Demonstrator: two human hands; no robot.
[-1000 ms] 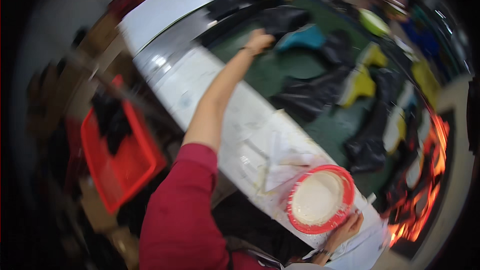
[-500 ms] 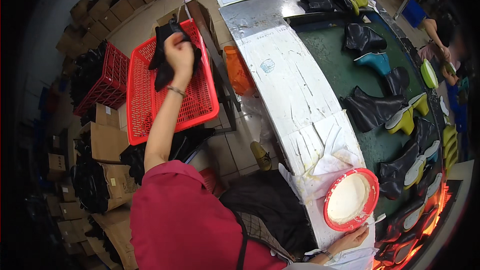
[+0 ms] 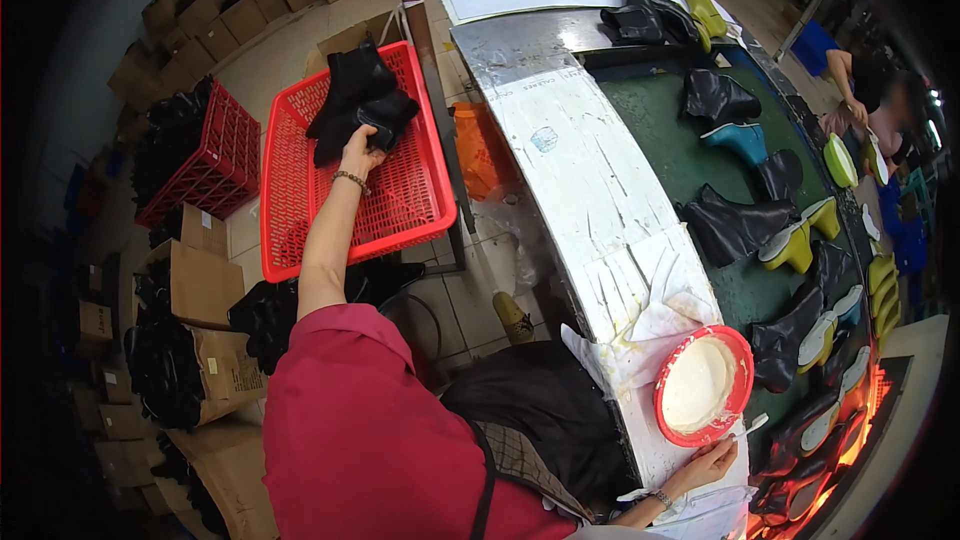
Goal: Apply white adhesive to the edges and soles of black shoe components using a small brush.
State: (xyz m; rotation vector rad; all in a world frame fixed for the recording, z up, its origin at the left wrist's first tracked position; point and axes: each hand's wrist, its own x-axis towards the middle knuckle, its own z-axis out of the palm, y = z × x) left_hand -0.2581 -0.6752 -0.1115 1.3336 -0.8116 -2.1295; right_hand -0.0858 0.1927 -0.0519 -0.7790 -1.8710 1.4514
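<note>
My left hand (image 3: pixel 360 153) reaches into a red plastic basket (image 3: pixel 440 195) and closes its fingers on the edge of a black boot (image 3: pixel 385 118). Another black boot (image 3: pixel 355 78) lies against it, at the far end of the basket. At the lower right, my right hand (image 3: pixel 706 464) is closed round the handle of a small white brush (image 3: pixel 752 426). Beside that hand stands a red bowl (image 3: pixel 746 360) of thick cream-coloured paste (image 3: pixel 698 386), on the white-covered table edge.
A green conveyor belt (image 3: pixel 650 105) carries black boots and yellow and teal soles towards an orange glow at lower right. A crumpled white cloth (image 3: pixel 640 340) lies by the bowl. Cardboard boxes (image 3: pixel 205 285) and a red crate (image 3: pixel 215 155) stand left. A co-worker (image 3: pixel 855 100) sits beyond the belt.
My left hand has come down from above the boots and closed on one. The boots have shifted slightly in the basket. My right hand stays by the bowl with the brush.
</note>
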